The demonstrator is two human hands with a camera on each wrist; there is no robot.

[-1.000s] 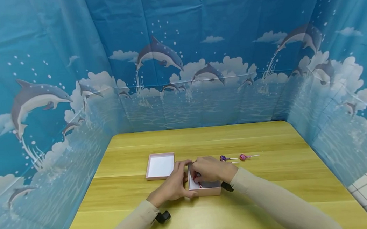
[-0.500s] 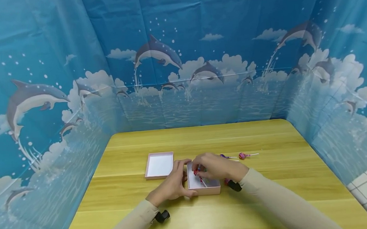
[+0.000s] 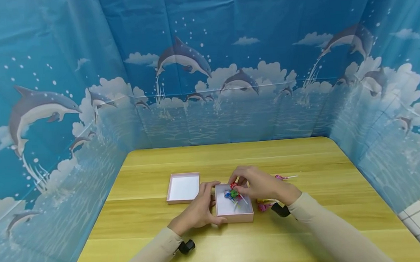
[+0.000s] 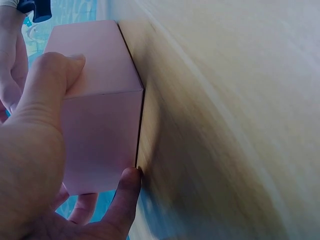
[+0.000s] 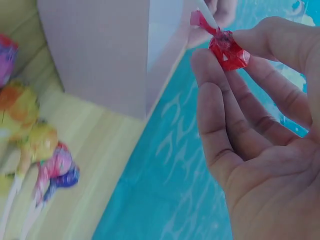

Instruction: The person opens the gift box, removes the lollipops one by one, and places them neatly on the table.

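Observation:
A pink open box [image 3: 235, 218] with a white inside stands on the table. My left hand [image 3: 197, 212] grips its left side, the thumb on the near wall and the fingers spread along the left and far sides. In the right wrist view, my right hand [image 5: 260, 130] pinches a red-wrapped lollipop [image 5: 229, 52] by its head between thumb and fingers, its white stick pointing away. In the head view this hand is over the box's far right part. A blue lollipop [image 3: 227, 194] and a green lollipop [image 3: 234, 193] show inside the box, beside the right fingertips.
The pink lid [image 3: 183, 188], white inside, lies left of the box. Pink and yellow lollipops [image 3: 264, 206] lie right of the box, partly under the right wrist. Another pink lollipop [image 3: 280, 177] lies farther back. A dolphin-print curtain [image 3: 209, 119] encloses the table.
My right hand has risen from inside the box and shifted right, holding the red lollipop. Blue and green lollipops in the box have come into view. The left hand stays on the box.

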